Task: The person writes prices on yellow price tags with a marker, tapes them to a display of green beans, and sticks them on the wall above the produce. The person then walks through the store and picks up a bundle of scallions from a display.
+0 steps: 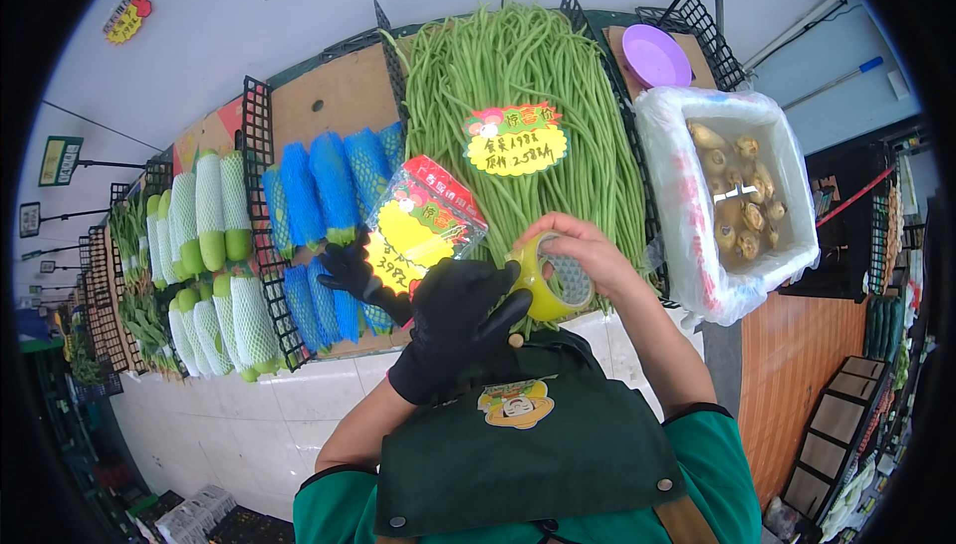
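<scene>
My left hand [463, 320], in a black glove, holds a clear plastic packet of yellow price cards [414, 234] with a red header. A second black glove [355, 279] sticks out under the packet's left side and looks empty. My bare right hand [590, 252] grips a roll of yellow adhesive tape [541, 286] by its rim. Gloved fingertips of the left hand are at the roll's left edge. Beyond my hands lies a heap of long green beans [523, 58] with a yellow price card [515, 139] on top.
Blue-netted gourds [328, 178] and white-netted gourds [254, 320] fill crates to the left. A plastic-lined foam box [680, 245] holds root vegetables [750, 208] in cloudy water at right. Behind it stands a purple basin [656, 56]. Black crate dividers [261, 170] rise between sections.
</scene>
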Motion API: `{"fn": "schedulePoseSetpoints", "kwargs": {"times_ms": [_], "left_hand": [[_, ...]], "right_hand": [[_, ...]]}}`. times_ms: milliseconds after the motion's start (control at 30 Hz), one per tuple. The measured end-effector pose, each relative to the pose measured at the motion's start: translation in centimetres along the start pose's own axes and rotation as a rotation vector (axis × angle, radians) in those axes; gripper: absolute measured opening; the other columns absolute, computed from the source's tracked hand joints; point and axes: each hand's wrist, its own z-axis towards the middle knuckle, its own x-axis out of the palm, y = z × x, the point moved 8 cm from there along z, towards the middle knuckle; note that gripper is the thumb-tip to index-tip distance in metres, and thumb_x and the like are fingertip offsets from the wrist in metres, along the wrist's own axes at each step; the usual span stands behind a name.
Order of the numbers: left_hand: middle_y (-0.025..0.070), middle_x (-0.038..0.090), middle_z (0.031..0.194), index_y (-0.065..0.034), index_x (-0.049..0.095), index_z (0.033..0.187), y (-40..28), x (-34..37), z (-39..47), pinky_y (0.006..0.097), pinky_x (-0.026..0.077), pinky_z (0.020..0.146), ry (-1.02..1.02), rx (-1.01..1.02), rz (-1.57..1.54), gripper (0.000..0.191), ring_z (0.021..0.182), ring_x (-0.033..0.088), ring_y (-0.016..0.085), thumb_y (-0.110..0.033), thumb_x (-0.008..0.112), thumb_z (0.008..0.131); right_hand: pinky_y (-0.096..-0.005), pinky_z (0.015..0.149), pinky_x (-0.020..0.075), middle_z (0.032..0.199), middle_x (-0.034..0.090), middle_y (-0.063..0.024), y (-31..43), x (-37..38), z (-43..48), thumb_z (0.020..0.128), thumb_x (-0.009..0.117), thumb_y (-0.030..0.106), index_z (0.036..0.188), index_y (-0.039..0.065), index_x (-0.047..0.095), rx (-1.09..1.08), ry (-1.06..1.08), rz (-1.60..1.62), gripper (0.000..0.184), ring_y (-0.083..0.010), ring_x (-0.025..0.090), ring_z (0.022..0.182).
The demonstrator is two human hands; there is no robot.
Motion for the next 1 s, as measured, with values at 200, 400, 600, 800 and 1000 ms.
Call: {"fn": "schedulePoseSetpoints", "kwargs": {"times_ms": [200,400,600,800,1000], "left_hand": [[0.0082,0.055,0.078,-0.0063,0.064,0.089,0.4,0.8,0.2,0.0374,0.045,0.061,0.03,-0.031,-0.031,0.02,0.072,0.056,0.026,-0.016,0.072,0.074],[0.0094,0.056,0.08,-0.0015,0.058,0.082,2.5,-0.8,0.6,0.0329,0.046,0.063,-0.052,-0.211,-0.264,0.015,0.073,0.058,0.024,0.0,0.069,0.071],[0.0096,0.054,0.084,-0.0012,0.054,0.085,3.1,0.0,-0.7,0.031,0.045,0.062,0.172,-0.332,-0.375,0.015,0.074,0.056,0.023,0.002,0.065,0.075],[0.0109,0.055,0.086,-0.0014,0.057,0.086,1.8,-1.4,-1.4,0.0324,0.044,0.063,0.114,-0.221,-0.314,0.018,0.076,0.055,0.026,0.002,0.067,0.071],[0.0094,0.053,0.077,-0.0003,0.056,0.082,1.2,-3.2,-0.9,0.0294,0.044,0.058,0.001,-0.216,-0.314,0.013,0.066,0.055,0.02,0.002,0.063,0.071]], "right_hand": [[-0.0251,0.074,0.0478,0.105,0.065,-0.0075,-0.1,-0.1,0.1,0.084,0.049,0.006,0.103,0.002,0.06,-0.031,0.004,-0.109,0.022,-0.0126,0.06,0.091],[-0.0296,0.086,0.0449,0.102,0.063,-0.0078,-0.7,1.0,-0.1,0.082,0.053,0.011,0.099,-0.001,0.063,-0.066,0.116,-0.141,0.023,-0.0156,0.058,0.096],[-0.0325,0.09,0.0427,0.112,0.058,-0.0108,-1.0,5.6,-1.8,0.082,0.063,0.034,0.11,0.0,0.055,-0.115,0.445,-0.152,0.045,-0.0208,0.055,0.104],[-0.0338,0.084,0.0446,0.106,0.058,-0.0111,-1.9,7.9,-3.3,0.075,0.07,0.041,0.113,0.002,0.049,-0.096,0.459,-0.375,0.058,-0.0231,0.057,0.098],[-0.0314,0.081,0.0443,0.107,0.057,-0.0091,-3.9,7.0,-3.5,0.075,0.069,0.043,0.117,0.003,0.049,0.168,0.547,-0.393,0.061,-0.0193,0.055,0.097]]}}
